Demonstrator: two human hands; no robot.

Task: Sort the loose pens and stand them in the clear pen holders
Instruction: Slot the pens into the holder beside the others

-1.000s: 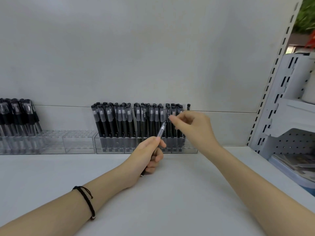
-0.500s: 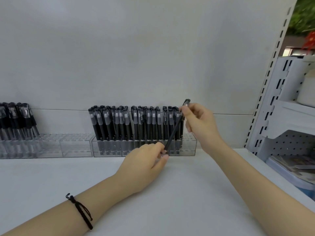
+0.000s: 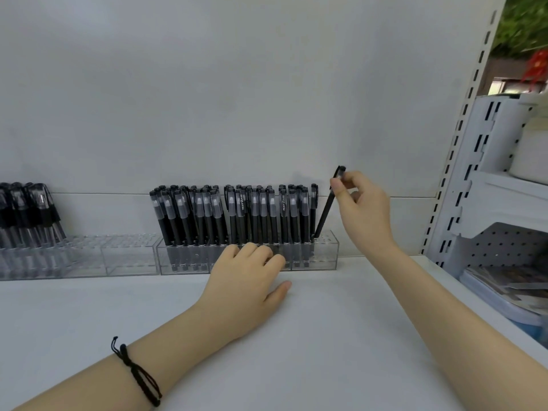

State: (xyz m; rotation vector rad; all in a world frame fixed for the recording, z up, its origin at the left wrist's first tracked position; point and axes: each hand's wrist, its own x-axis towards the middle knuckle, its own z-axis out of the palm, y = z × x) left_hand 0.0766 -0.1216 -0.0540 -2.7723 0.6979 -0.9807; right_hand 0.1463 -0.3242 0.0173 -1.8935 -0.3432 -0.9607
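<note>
My right hand [image 3: 360, 209] pinches the cap end of a black pen [image 3: 325, 210]. The pen leans to the right, its tip at the holes near the right end of a clear pen holder [image 3: 326, 253]. Several black capped pens [image 3: 237, 215] stand upright in that holder, filling it from the left end almost to the right end. My left hand [image 3: 246, 280] lies on the white shelf in front of the holder with fingers extended, their tips against the holder's front wall, and it holds nothing.
A second clear holder [image 3: 127, 253] stands to the left, its right part unfilled; more black pens [image 3: 26, 212] stand at its far left. A white slotted upright [image 3: 462, 126] and pegboard shelving with stacked papers [image 3: 504, 289] border the right side.
My left hand let go of the pen and moved forward to the holder's front. My right hand carried the pen rightward and brought its tip to the holder's right end.
</note>
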